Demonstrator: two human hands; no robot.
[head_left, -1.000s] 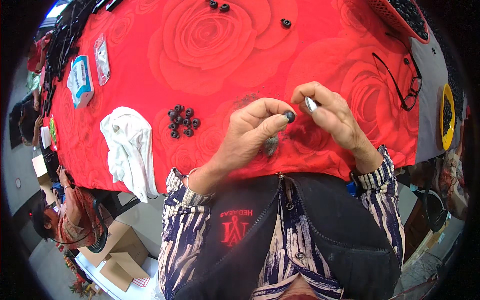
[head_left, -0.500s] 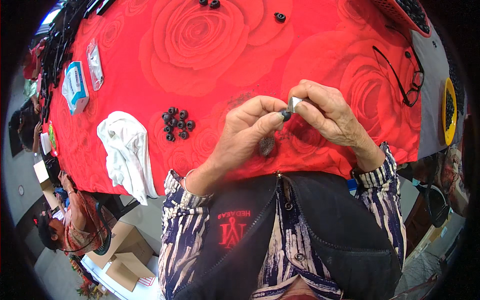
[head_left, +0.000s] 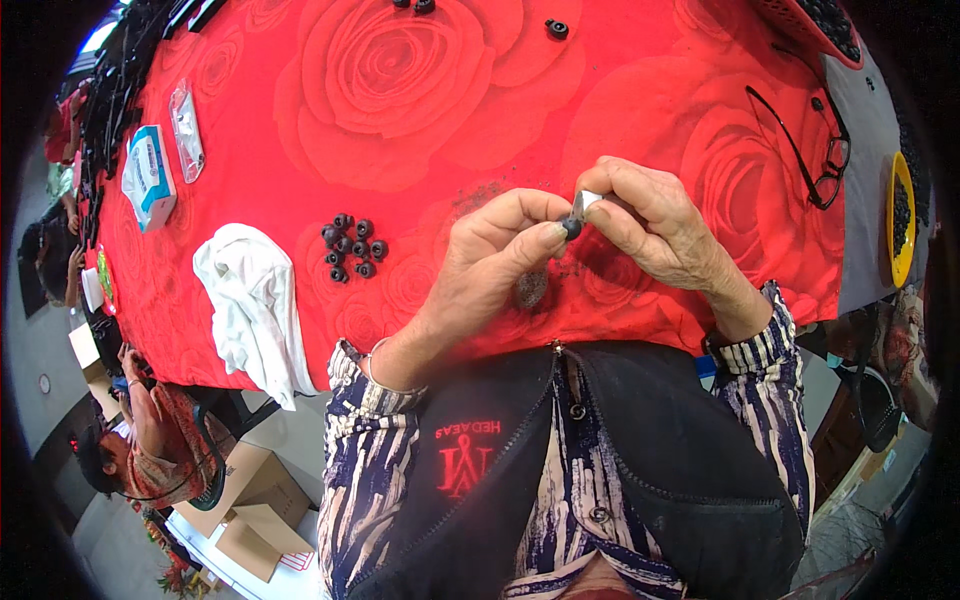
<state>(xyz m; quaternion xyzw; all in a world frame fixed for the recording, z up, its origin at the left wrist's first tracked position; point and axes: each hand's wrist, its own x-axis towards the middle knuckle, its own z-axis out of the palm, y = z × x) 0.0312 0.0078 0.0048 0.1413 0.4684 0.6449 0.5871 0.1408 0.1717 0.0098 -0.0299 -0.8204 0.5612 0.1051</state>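
Note:
Between thumb and fingers, my left hand (head_left: 500,250) pinches a small round black part (head_left: 572,229). My right hand (head_left: 650,222) grips a small blade (head_left: 579,206) with a white wrapping (head_left: 590,199) at the fingers, and its metal edge meets the top of the black part. Both hands are close together above the red rose-patterned cloth (head_left: 400,130). A cluster of similar black parts (head_left: 353,246) lies left of my left hand. Dark crumbs (head_left: 483,193) are scattered on the cloth beyond my hands, and a greyish heap of them (head_left: 531,289) lies beneath.
A white cloth (head_left: 250,290) lies at the left, with a tissue pack (head_left: 150,178) and a clear packet (head_left: 186,130) beyond. Eyeglasses (head_left: 815,160), a yellow bowl (head_left: 901,220) and a red basket (head_left: 800,25) of black parts are at the right. Another person (head_left: 150,450) sits at the left.
My hands stay nearly in place. The blade tilts slightly against the black part, and the view has shifted a little.

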